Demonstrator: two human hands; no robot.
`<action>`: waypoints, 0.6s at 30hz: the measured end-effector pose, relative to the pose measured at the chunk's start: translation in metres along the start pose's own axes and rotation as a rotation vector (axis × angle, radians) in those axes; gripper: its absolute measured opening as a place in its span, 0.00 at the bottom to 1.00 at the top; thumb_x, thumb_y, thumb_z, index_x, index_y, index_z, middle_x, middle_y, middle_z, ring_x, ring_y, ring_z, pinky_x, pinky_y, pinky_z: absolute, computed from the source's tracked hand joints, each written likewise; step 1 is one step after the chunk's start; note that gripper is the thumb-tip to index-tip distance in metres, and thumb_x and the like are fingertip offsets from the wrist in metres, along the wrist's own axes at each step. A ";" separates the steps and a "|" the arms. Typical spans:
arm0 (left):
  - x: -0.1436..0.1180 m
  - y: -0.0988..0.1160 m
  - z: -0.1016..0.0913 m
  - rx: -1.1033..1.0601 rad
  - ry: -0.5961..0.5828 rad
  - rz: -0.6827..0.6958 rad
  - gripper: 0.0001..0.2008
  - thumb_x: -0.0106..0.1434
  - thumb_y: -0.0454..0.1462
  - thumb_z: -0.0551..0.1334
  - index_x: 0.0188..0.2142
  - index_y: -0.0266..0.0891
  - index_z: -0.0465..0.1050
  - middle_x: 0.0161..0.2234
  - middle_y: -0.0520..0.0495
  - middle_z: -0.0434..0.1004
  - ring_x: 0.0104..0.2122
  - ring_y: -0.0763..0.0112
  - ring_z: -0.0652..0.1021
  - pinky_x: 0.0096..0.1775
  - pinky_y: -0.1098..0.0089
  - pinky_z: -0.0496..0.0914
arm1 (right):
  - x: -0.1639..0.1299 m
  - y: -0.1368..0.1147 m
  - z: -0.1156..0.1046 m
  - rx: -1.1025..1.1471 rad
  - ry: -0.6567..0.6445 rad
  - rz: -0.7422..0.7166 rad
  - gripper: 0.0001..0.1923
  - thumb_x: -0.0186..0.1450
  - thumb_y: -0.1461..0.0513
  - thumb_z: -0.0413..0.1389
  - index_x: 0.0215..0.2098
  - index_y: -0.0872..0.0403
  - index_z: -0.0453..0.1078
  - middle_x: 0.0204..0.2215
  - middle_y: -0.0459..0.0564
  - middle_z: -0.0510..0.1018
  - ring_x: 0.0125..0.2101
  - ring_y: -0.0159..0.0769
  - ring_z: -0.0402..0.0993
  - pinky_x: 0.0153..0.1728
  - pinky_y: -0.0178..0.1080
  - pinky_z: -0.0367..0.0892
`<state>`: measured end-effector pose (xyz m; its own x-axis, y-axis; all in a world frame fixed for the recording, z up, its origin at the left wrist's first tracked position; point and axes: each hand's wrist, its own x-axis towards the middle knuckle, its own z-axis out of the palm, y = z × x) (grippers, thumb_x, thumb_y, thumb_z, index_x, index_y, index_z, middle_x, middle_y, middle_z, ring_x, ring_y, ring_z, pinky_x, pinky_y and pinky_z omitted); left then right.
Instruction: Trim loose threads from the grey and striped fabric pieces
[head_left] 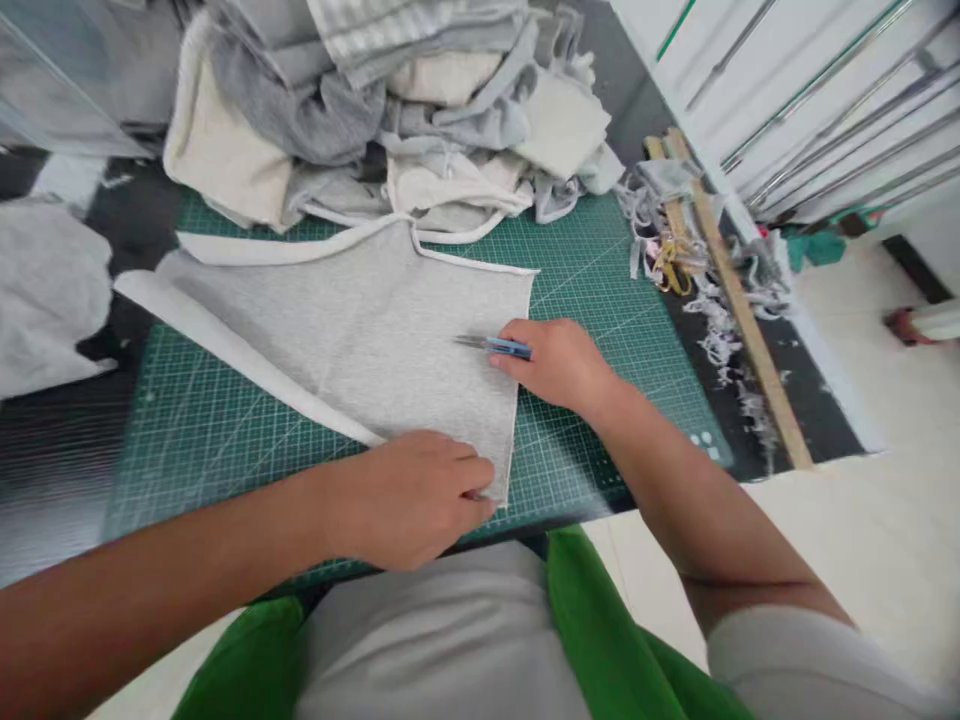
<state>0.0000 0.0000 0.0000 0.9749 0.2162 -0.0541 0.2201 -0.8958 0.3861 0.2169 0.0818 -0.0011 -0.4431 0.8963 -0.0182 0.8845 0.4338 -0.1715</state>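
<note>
Fingers point(519, 329) of the right hand point(568, 368) gripped blue snips point(510, 348) over the grey fabric piece point(360, 325) on the cutting mat point(600, 285) while the left hand point(416, 490) pinched its near corner; pale edging point(255, 250) appeared already attached, though whether the heap point(330, 125) beyond was finished was unclear.

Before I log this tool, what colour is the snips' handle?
The snips' handle is blue; the head view shows it.
</note>
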 end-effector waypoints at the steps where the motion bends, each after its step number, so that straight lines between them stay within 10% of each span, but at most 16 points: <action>1: -0.001 0.001 0.000 -0.009 0.010 -0.001 0.08 0.67 0.37 0.53 0.40 0.42 0.71 0.33 0.50 0.67 0.32 0.66 0.68 0.33 0.61 0.57 | 0.000 -0.001 0.000 -0.008 -0.006 0.011 0.12 0.65 0.51 0.54 0.37 0.50 0.72 0.27 0.46 0.78 0.27 0.36 0.70 0.27 0.36 0.52; 18: -0.004 -0.049 -0.013 0.180 0.195 -0.107 0.19 0.67 0.46 0.56 0.55 0.44 0.69 0.60 0.42 0.64 0.60 0.53 0.63 0.60 0.50 0.55 | 0.038 0.004 0.008 0.218 0.307 0.028 0.10 0.67 0.59 0.50 0.36 0.54 0.71 0.34 0.50 0.77 0.37 0.38 0.70 0.37 0.37 0.60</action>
<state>-0.0153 0.0483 -0.0068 0.9245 0.3682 0.0986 0.3410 -0.9146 0.2175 0.2025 0.1164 -0.0100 -0.3259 0.9077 0.2645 0.8292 0.4088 -0.3812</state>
